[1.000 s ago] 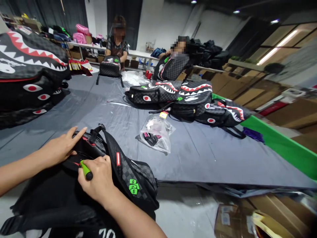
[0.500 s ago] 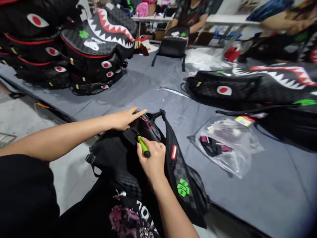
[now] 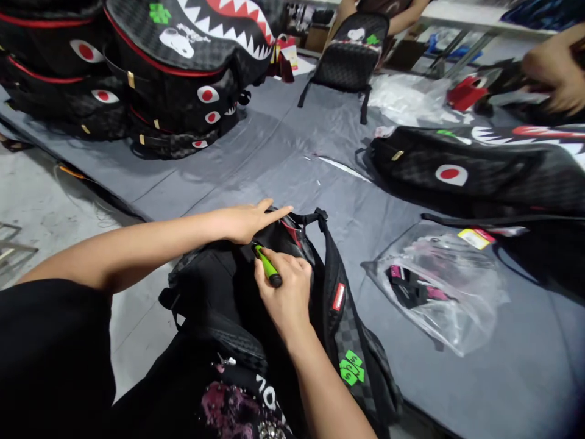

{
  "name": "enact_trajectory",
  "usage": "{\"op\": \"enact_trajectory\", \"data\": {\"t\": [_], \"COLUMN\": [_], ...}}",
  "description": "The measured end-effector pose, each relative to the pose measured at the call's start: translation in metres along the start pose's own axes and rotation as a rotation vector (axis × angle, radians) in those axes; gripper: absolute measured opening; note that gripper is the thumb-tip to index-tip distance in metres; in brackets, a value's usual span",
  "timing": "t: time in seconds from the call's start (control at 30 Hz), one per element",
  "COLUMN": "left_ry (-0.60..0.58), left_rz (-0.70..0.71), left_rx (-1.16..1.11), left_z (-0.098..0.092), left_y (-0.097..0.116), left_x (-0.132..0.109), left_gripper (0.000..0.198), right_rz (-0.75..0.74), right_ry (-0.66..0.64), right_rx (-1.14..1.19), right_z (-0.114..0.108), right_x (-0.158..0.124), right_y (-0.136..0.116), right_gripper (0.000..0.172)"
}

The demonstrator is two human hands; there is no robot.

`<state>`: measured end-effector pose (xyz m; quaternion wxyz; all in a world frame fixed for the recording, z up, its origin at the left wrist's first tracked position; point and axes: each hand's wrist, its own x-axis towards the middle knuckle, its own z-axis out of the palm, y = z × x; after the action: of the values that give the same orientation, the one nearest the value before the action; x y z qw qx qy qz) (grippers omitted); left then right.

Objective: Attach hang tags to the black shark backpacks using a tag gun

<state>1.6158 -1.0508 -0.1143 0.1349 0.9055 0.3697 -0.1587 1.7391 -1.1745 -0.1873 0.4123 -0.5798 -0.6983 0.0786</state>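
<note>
A black backpack (image 3: 365,329) with a checkered side, green patches and a red label lies at the table's near edge and over my lap. My left hand (image 3: 249,221) rests on its upper edge, fingers apart, two of them stretched to the right. In my right hand (image 3: 286,283) is a green tool with a black end (image 3: 269,267), its thin tip pointing at the dark fabric just below my left hand. What the tip touches is too dark to tell.
Stacked shark-mouth backpacks (image 3: 173,79) fill the back left; another backpack (image 3: 479,171) lies right. A clear plastic bag (image 3: 461,305) sits on the grey table (image 3: 256,164). Across it, a person's arms (image 3: 409,15) are behind a small backpack (image 3: 350,58); another person's hand (image 3: 560,79) shows far right.
The camera view has shifted, so the table's far objects appear larger and lower. Both hands keep much the same pose, the green tool still in my right hand.
</note>
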Motion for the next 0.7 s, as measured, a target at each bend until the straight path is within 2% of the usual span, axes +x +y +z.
{"op": "enact_trajectory", "data": {"t": [0.27,0.4,0.7], "left_ry": [0.026,0.027,0.022], "left_rz": [0.018,0.024,0.019], "left_rx": [-0.014,-0.025,-0.019], "left_z": [0.0057,0.0073,0.0069], "left_y": [-0.0051,-0.0086,-0.0065], "left_x": [0.0044,0.0073,0.0072], "left_gripper": [0.102,0.101,0.1], "right_rz": [0.019,0.051,0.094], "right_ry": [-0.01,-0.054,-0.081], "right_rx": [-0.007,0.069,0.032], "right_z": [0.0035,0.004,0.0024], "right_x": [0.003,0.0051,0.0046], "right_y": [0.0003,0.0,-0.0018], "right_gripper": [0.019,0.019,0.02]}}
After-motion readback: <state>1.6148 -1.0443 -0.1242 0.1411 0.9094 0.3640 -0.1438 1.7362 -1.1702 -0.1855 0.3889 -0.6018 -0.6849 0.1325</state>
